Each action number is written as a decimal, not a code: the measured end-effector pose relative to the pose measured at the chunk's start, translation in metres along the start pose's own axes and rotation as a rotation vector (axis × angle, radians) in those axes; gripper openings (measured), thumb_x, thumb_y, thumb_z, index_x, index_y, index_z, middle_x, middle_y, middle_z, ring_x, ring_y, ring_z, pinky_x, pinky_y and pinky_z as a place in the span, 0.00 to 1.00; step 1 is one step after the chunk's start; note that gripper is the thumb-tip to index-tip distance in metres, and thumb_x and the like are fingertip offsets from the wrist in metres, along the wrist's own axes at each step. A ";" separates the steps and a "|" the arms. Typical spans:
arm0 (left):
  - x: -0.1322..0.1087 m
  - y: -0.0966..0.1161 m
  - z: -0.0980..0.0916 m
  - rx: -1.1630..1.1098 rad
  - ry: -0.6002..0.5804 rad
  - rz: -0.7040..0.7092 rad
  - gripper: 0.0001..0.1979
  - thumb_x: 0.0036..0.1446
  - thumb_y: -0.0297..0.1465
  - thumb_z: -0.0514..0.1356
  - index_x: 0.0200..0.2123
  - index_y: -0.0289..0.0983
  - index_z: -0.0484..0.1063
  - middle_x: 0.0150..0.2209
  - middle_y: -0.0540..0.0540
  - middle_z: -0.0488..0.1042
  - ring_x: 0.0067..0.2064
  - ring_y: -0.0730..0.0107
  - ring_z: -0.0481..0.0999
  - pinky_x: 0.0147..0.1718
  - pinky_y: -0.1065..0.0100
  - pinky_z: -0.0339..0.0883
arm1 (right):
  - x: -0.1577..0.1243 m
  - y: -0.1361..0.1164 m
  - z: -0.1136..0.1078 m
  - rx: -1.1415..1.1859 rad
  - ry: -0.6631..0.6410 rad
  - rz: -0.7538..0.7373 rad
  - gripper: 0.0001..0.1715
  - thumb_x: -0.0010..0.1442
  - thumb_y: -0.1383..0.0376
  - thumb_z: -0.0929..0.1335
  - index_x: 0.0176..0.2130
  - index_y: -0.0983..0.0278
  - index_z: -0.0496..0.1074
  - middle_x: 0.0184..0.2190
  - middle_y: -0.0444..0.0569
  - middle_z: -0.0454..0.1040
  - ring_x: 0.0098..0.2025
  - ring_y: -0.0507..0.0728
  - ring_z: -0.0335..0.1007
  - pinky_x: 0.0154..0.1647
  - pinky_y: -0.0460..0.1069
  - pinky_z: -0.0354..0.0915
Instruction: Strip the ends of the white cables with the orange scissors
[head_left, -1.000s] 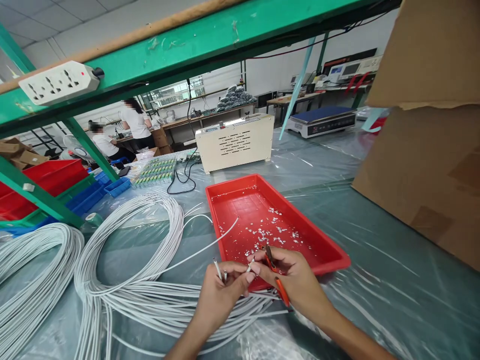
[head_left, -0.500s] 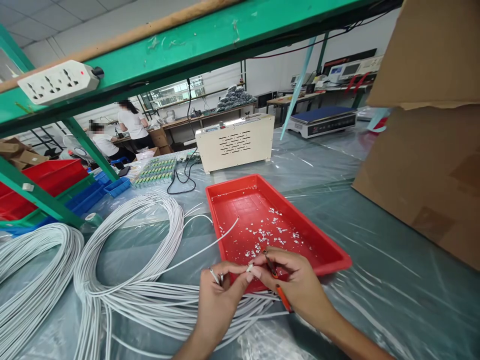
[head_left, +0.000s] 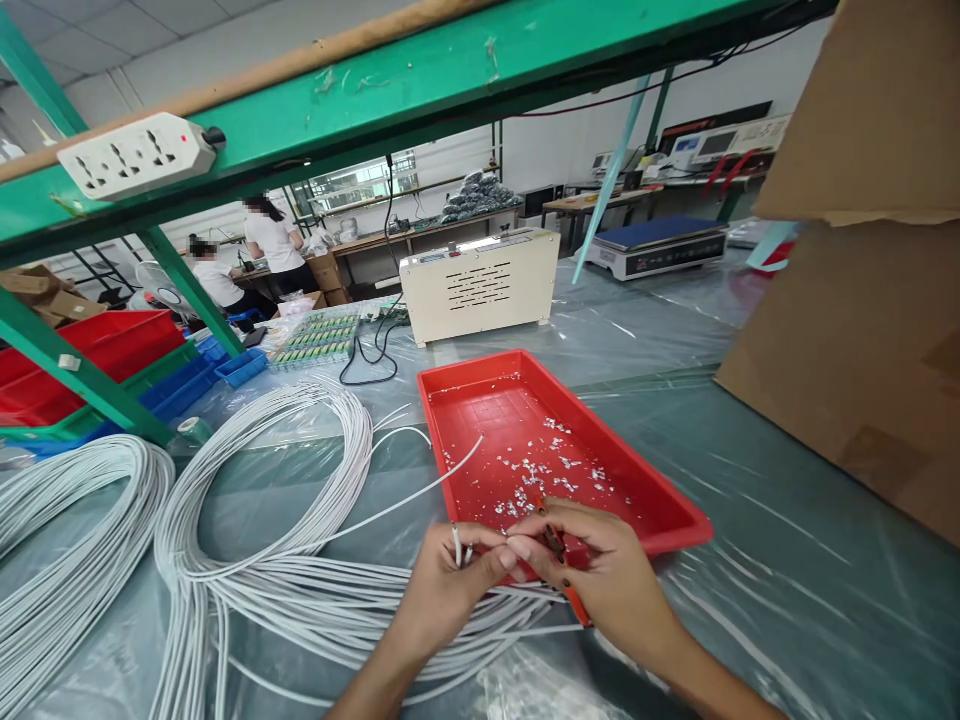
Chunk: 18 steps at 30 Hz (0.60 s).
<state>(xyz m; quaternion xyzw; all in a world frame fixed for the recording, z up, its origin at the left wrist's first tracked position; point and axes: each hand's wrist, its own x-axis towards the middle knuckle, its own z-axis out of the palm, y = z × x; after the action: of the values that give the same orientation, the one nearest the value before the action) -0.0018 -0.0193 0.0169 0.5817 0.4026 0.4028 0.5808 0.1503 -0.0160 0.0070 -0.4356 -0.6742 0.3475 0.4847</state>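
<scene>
The left hand (head_left: 454, 580) and right hand (head_left: 611, 565) meet over the near end of a red tray (head_left: 484, 405), fingertips pressed together as if pinching one small piece; what lies between them is too hidden to tell. White cable ends (head_left: 457, 545) show between the left hand's fingers, apparently lodged there to steady them. An orange-handled tool (head_left: 577, 606) is tucked against the right palm, probably to leave thumb and forefinger free. Pale scraps (head_left: 534, 467) lie scattered in the tray, which seems set there to catch them. A large cable coil (head_left: 184, 510) rests on the desk (head_left: 787, 470), left of the tray, seemingly for easy reach.
</scene>
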 end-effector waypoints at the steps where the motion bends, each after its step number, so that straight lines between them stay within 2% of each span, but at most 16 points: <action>1: 0.000 -0.001 -0.001 -0.014 0.036 -0.007 0.11 0.49 0.35 0.60 0.27 0.32 0.77 0.23 0.44 0.76 0.28 0.68 0.72 0.31 0.70 0.64 | 0.000 0.000 0.000 0.005 0.006 0.007 0.08 0.51 0.62 0.67 0.25 0.65 0.71 0.19 0.44 0.67 0.22 0.53 0.63 0.23 0.46 0.59; 4: 0.000 -0.006 -0.004 -0.004 0.262 0.002 0.11 0.44 0.35 0.63 0.26 0.31 0.76 0.21 0.45 0.75 0.24 0.71 0.70 0.25 0.73 0.62 | -0.001 0.001 -0.001 -0.060 0.033 0.004 0.08 0.51 0.61 0.66 0.26 0.65 0.68 0.22 0.45 0.67 0.25 0.53 0.64 0.25 0.46 0.60; 7: -0.002 -0.010 -0.004 0.000 0.426 0.043 0.11 0.43 0.35 0.64 0.25 0.31 0.76 0.22 0.45 0.75 0.24 0.71 0.70 0.24 0.72 0.62 | -0.002 0.005 -0.002 -0.288 0.076 -0.070 0.10 0.51 0.60 0.67 0.25 0.64 0.65 0.22 0.45 0.65 0.24 0.52 0.61 0.25 0.46 0.58; 10: -0.003 -0.010 -0.002 -0.025 0.455 0.057 0.10 0.42 0.34 0.64 0.25 0.31 0.76 0.23 0.45 0.75 0.25 0.71 0.70 0.25 0.72 0.63 | -0.003 0.010 -0.001 -0.480 0.077 -0.107 0.16 0.50 0.59 0.67 0.19 0.63 0.59 0.17 0.41 0.59 0.20 0.50 0.54 0.22 0.44 0.52; 13: -0.005 -0.008 -0.001 -0.058 0.436 0.050 0.09 0.42 0.33 0.65 0.25 0.32 0.75 0.23 0.46 0.75 0.24 0.73 0.69 0.25 0.73 0.62 | -0.004 0.012 0.000 -0.579 0.069 -0.112 0.22 0.49 0.58 0.67 0.16 0.63 0.52 0.14 0.38 0.54 0.17 0.48 0.49 0.19 0.44 0.47; 18: -0.005 -0.008 0.000 -0.071 0.409 0.043 0.08 0.43 0.32 0.64 0.25 0.31 0.75 0.21 0.47 0.74 0.23 0.73 0.69 0.24 0.73 0.62 | -0.004 0.009 0.001 -0.666 0.079 -0.159 0.23 0.50 0.56 0.66 0.15 0.63 0.52 0.13 0.38 0.53 0.16 0.47 0.47 0.18 0.44 0.44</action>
<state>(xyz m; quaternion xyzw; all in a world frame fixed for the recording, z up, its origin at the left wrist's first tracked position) -0.0038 -0.0241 0.0091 0.4757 0.4850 0.5387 0.4983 0.1521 -0.0158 -0.0031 -0.5293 -0.7631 0.0522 0.3672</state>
